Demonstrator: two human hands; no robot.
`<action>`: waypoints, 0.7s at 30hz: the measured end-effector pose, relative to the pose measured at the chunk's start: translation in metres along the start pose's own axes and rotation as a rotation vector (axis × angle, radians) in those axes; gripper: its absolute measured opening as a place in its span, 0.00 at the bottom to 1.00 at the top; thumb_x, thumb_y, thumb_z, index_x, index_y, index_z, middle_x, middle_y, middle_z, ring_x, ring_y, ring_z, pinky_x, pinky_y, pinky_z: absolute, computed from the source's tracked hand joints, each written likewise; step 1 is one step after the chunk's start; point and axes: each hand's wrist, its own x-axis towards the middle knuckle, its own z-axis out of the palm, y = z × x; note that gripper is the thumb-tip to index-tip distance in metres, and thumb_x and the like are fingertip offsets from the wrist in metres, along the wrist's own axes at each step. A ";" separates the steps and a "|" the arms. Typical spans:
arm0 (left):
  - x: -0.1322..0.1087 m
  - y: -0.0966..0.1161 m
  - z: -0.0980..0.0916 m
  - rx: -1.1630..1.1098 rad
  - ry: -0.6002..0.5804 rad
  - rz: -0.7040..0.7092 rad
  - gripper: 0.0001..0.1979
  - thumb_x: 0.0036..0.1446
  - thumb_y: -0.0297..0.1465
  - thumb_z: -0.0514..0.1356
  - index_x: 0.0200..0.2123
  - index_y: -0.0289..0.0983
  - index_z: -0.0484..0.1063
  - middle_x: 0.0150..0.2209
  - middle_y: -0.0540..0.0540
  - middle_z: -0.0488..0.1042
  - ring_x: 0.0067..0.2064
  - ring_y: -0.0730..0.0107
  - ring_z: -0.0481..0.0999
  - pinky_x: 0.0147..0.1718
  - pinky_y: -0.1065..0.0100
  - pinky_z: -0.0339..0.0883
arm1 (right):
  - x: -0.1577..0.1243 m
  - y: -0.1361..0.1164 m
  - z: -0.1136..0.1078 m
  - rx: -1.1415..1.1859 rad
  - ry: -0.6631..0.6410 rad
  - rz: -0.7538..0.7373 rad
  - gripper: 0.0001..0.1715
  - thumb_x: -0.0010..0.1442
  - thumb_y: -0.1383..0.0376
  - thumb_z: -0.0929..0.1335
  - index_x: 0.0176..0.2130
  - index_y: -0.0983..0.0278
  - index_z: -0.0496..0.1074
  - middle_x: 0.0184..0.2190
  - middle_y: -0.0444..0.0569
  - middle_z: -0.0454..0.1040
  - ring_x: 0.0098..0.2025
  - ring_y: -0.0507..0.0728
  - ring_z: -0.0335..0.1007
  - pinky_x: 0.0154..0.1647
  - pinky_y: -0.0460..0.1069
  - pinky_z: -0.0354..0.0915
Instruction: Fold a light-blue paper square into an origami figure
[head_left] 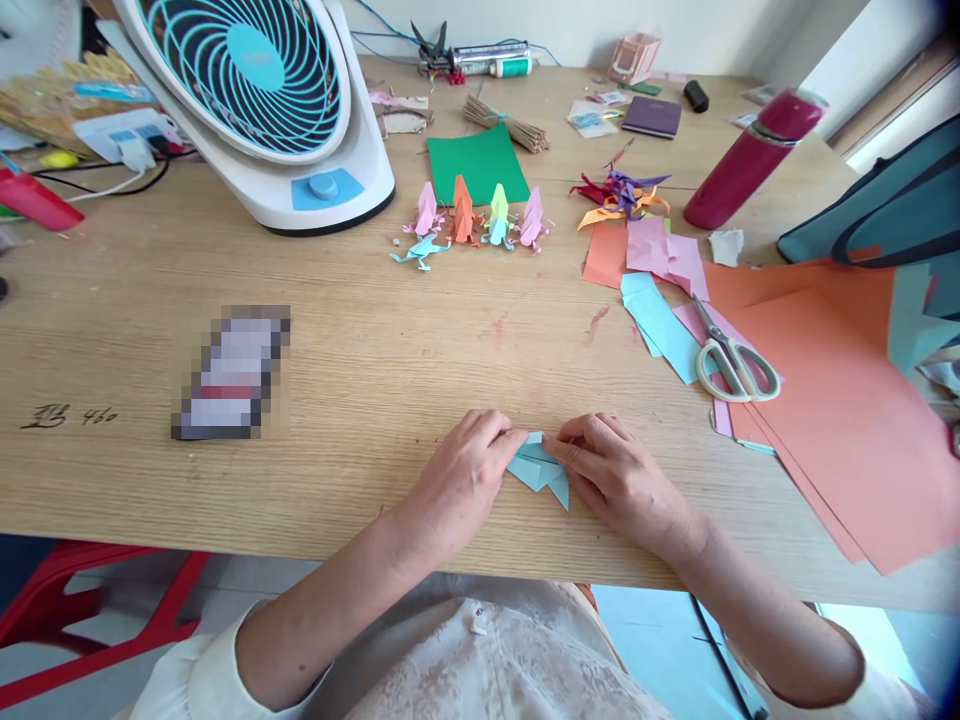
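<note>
Near the front edge of the table, a light blue folded paper (537, 470) lies between my two hands. Its left side is pinched by the fingers of my left hand (466, 475). On the opposite side my right hand (619, 475) grips the same paper, thumb and fingers closed at its upper right. Pointed flaps stick out toward me, and the far edge is partly hidden by my fingertips. Farther back stand several small folded paper figures in pink, orange (463, 212), green and blue.
A white fan (322, 190) stands at the back left, and a phone (232, 372), blurred out, lies left. On the right are scissors (731, 360), cut paper pieces, large orange sheets (847, 400), a red bottle (742, 165) and a teal bag (877, 205). A green sheet (476, 160) lies behind the figures.
</note>
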 end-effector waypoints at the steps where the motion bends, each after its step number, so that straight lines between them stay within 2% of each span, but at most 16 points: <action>1: 0.000 0.001 0.001 0.023 0.003 0.016 0.19 0.60 0.15 0.50 0.50 0.36 0.68 0.43 0.44 0.68 0.47 0.63 0.68 0.47 0.60 0.70 | 0.000 0.000 0.000 0.003 0.001 0.003 0.16 0.68 0.73 0.61 0.51 0.64 0.72 0.41 0.55 0.71 0.40 0.58 0.67 0.42 0.56 0.67; 7: -0.002 0.001 0.006 0.170 0.009 0.092 0.15 0.65 0.20 0.51 0.54 0.32 0.67 0.46 0.41 0.70 0.47 0.62 0.68 0.50 0.61 0.70 | -0.001 -0.001 -0.001 0.033 0.006 0.022 0.16 0.68 0.73 0.62 0.52 0.63 0.72 0.41 0.55 0.71 0.42 0.59 0.68 0.44 0.57 0.67; 12: -0.003 0.004 0.003 0.340 -0.032 0.148 0.18 0.65 0.19 0.49 0.57 0.28 0.64 0.44 0.41 0.71 0.46 0.61 0.69 0.48 0.62 0.69 | -0.002 -0.001 0.000 0.032 0.010 0.020 0.15 0.68 0.73 0.62 0.51 0.64 0.71 0.41 0.55 0.71 0.42 0.59 0.68 0.44 0.56 0.67; 15: -0.004 0.005 0.003 0.359 -0.025 0.180 0.19 0.67 0.20 0.47 0.60 0.28 0.61 0.46 0.40 0.72 0.47 0.62 0.70 0.49 0.62 0.69 | -0.001 -0.002 -0.001 0.023 0.020 0.017 0.15 0.67 0.73 0.62 0.51 0.64 0.72 0.41 0.55 0.71 0.41 0.59 0.68 0.43 0.56 0.67; 21: -0.004 0.005 0.004 0.366 0.004 0.187 0.18 0.67 0.21 0.46 0.57 0.31 0.64 0.46 0.41 0.72 0.48 0.64 0.71 0.49 0.64 0.69 | 0.001 -0.006 -0.003 0.027 0.037 0.023 0.15 0.67 0.73 0.62 0.49 0.63 0.72 0.40 0.54 0.72 0.41 0.59 0.69 0.42 0.56 0.68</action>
